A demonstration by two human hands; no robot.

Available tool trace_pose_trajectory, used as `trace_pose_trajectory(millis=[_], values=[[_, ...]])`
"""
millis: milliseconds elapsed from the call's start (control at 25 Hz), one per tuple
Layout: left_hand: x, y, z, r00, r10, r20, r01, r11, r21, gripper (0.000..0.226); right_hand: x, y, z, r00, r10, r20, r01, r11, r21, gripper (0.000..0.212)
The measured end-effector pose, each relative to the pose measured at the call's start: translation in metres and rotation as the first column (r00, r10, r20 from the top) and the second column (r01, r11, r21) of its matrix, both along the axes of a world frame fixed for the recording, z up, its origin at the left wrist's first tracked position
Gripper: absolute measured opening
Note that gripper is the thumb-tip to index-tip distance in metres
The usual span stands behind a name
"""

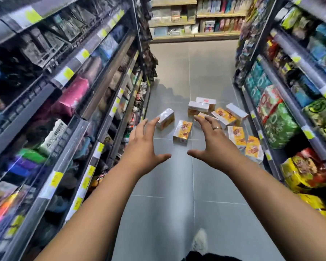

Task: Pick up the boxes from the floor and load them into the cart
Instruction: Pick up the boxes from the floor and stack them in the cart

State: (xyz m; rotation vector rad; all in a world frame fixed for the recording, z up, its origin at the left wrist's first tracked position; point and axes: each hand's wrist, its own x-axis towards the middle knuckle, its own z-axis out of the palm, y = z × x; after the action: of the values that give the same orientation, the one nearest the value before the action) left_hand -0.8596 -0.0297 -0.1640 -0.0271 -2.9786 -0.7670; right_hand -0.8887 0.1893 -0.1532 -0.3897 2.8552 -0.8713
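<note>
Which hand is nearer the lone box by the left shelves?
Left. The left hand points straight at the lone box; the right hand is off to its right.

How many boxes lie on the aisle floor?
9 boxes: one far left, one central, five heaped beyond, two near the right shelf. The right hand may hide others.

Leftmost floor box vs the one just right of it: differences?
The leftmost box shows a white face up, orange print on its side; the middle box lies orange print up. The leftmost box appears beside the left hand; the middle box shows between it and the right hand. Both lie on the floor, apart from the pile, not held.
</note>
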Motion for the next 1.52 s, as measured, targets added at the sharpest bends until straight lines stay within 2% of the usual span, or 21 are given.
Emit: trace_pose_trajectory(millis=[280,520,680,880,1160,1280,1400,1520], values=[[-0.149,-0.014,-0.010,0.993,0.089,0.077,-0.090,0.996,0.007,0.107,-0.177,-0.016,-0.010,0.992,0.114,0.058,-0.118,0.990,0.071,0.100],[-0.307,-0.057,-0.052,0.986,0.105,0.127,-0.110,0.993,0.033,0.106,-0.339,-0.055,-0.051,0.985,0.144,0.099,-0.156,0.979,0.133,0.101],[-0.407,-0.090,-0.075,0.976,0.091,0.196,-0.100,0.994,0.038,0.104,-0.441,-0.086,-0.073,0.985,0.140,0.102,-0.160,0.962,0.222,0.101],[-0.526,-0.118,-0.114,0.956,0.085,0.280,-0.077,0.996,-0.039,0.106,-0.548,-0.108,-0.120,0.982,0.095,0.164,-0.138,0.952,0.273,0.101],[-0.657,-0.105,-0.205,0.901,0.161,0.402,-0.179,0.984,0.006,0.109,-0.699,-0.103,-0.207,0.944,0.125,0.306,-0.219,0.929,0.298,0.101],[-0.714,-0.091,-0.253,0.895,0.195,0.402,-0.230,0.972,0.040,0.110,-0.765,-0.102,-0.249,0.942,0.165,0.293,-0.261,0.907,0.330,0.101],[-0.763,-0.087,-0.320,0.862,0.241,0.446,-0.272,0.962,0.007,0.113,-0.825,-0.107,-0.314,0.914,0.207,0.348,-0.327,0.885,0.332,0.105],[-0.794,-0.093,-0.395,0.813,0.278,0.512,-0.309,0.951,-0.026,0.114,-0.861,-0.117,-0.395,0.864,0.266,0.428,-0.435,0.822,0.367,0.106]])
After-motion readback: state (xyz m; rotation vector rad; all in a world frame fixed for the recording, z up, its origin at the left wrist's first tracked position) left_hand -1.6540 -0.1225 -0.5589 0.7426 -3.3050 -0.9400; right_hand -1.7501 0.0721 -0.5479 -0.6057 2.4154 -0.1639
